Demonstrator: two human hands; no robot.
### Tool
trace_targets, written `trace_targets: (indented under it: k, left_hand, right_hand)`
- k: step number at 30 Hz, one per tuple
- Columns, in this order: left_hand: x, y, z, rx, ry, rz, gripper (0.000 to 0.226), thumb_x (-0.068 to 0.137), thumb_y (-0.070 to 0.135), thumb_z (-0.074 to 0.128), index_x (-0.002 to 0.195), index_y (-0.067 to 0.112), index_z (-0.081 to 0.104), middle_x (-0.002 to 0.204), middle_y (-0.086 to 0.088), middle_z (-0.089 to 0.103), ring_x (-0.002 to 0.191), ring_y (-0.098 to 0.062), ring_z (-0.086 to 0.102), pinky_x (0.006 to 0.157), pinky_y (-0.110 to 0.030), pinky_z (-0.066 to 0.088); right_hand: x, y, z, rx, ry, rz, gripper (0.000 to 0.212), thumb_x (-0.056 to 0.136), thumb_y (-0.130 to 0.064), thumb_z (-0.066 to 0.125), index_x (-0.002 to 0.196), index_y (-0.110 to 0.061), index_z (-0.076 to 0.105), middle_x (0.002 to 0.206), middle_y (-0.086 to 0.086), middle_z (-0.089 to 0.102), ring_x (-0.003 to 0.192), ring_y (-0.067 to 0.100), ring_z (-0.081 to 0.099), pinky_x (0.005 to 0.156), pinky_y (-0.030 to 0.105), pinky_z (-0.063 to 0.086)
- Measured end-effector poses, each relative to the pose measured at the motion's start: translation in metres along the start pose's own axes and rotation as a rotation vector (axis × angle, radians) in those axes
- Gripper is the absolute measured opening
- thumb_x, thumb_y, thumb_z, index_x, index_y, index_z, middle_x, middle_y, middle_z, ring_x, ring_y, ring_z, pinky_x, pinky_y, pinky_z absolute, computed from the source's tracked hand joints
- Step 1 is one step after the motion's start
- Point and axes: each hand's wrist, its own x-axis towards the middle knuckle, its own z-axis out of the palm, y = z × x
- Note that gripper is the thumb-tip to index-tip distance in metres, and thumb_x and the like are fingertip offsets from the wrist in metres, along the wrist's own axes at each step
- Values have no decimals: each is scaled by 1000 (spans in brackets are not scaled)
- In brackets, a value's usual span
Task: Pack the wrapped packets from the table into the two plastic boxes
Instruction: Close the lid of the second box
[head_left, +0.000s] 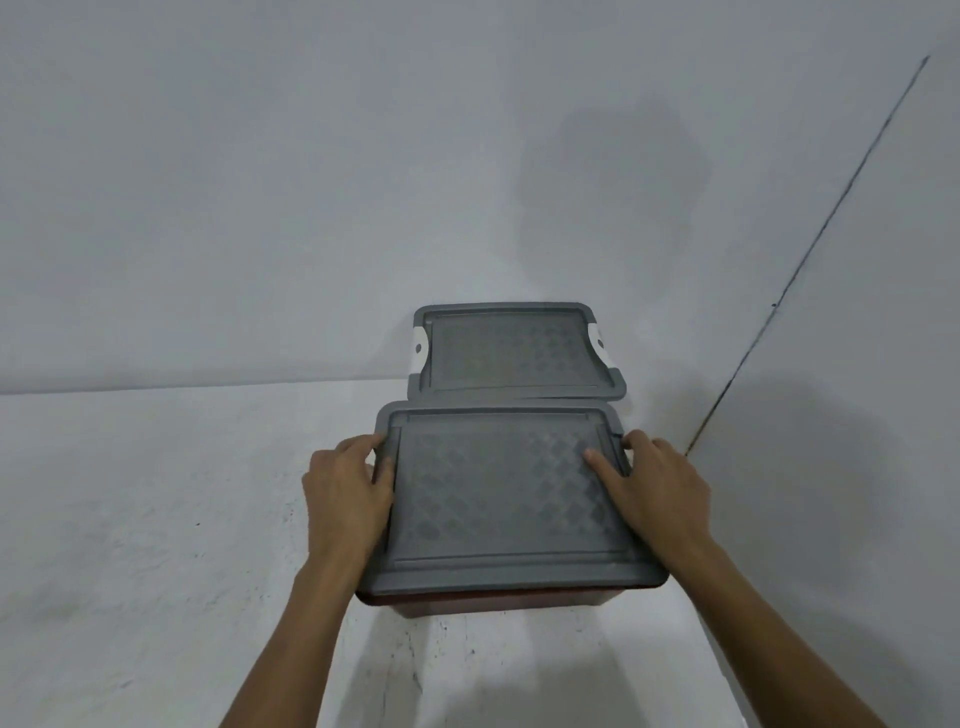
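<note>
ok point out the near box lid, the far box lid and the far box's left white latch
near box lid (498, 493), head view, middle of its patterned panel
far box lid (511, 351), head view, middle of its patterned panel
left white latch (418, 347), head view, middle of the clip

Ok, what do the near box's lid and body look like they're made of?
The near lid looks like matte grey plastic: moulded diamond pattern, raised rim. Of the body only a reddish-brown strip shows beneath, slightly glossy, probably plastic.

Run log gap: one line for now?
near grey plastic lid: on red-brown box; left hand: grips left edge; right hand: grips right edge; far grey-lidded box: untouched
</note>
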Motion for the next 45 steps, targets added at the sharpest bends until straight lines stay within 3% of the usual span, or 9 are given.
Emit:
trace_targets:
  k: [11, 14, 17, 24, 29, 33, 37, 41, 45]
  left_hand:
    - [-8, -14, -2, -233, -247, -354, 55, 92, 42, 57, 141, 21, 44, 140, -14, 51, 122, -33, 53, 102, -52, 43]
    - [-8, -13, -6, -215, -242, -396, 52, 90, 44, 60, 130, 13, 56, 127, -15, 61, 108, -30, 61, 95, -45, 48]
    - [-6, -15, -9, -223, -261, -404, 38, 88, 48, 61, 100, 13, 69, 99, -8, 71, 83, -24, 65, 81, -42, 55]
    - [-12, -1, -9, 150, -144, -295, 43, 92, 52, 51, 107, 12, 58, 95, -5, 63, 76, -20, 54, 65, -32, 42]
    - [-23, 9, -7, 239, -30, -170, 25, 96, 44, 46, 96, 19, 43, 79, -2, 60, 59, -15, 47, 55, -29, 34]
    - [-22, 10, -7, 287, -18, -113, 23, 98, 42, 44, 92, 20, 41, 72, 2, 56, 55, -12, 43, 54, -28, 32]
    - [-16, -2, -13, -31, -123, -163, 27, 95, 48, 46, 90, 21, 49, 81, 2, 61, 65, -12, 54, 56, -27, 44]
    - [-9, -20, -30, -525, -342, -347, 17, 95, 35, 55, 96, 17, 57, 97, -8, 67, 85, -26, 64, 60, -34, 56]
    - [-10, -27, -34, -665, -434, -430, 23, 90, 35, 62, 109, 23, 60, 104, -8, 70, 89, -25, 67, 61, -32, 54]
  right_hand:
    - [-6, 9, 9, 181, -99, 16, 64, 85, -68, 49, 126, -19, 48, 120, 10, 53, 101, 28, 58, 80, 38, 50]
    - [-6, 6, 5, 386, -170, 151, 74, 83, -64, 60, 131, -11, 42, 113, 14, 60, 96, 32, 59, 76, 36, 46]
    - [-5, 8, 9, 370, -172, 206, 78, 75, -73, 57, 111, -4, 53, 92, 5, 58, 77, 22, 55, 68, 33, 47]
    - [-12, 6, 4, 176, 26, 54, 55, 82, -69, 56, 94, -18, 39, 69, -6, 49, 58, 14, 48, 52, 28, 36]
    - [-6, 13, 7, 406, -109, 96, 50, 82, -62, 63, 100, -23, 37, 73, -5, 53, 65, 13, 54, 58, 31, 43]
    - [-6, 13, 1, 640, -303, 58, 39, 88, -44, 66, 110, -23, 41, 104, 0, 52, 87, 17, 53, 66, 30, 43]
    - [-12, 13, 3, 642, -250, -38, 25, 94, -34, 61, 115, -24, 52, 110, -3, 53, 93, 18, 53, 68, 21, 42]
    - [-14, 15, 7, 799, -186, 71, 23, 104, -26, 37, 127, -25, 40, 107, 5, 54, 84, 9, 55, 68, 27, 45]
    - [-18, 26, 11, 931, -184, 167, 24, 101, -23, 49, 124, -18, 52, 107, -2, 61, 90, 4, 58, 68, 22, 46]
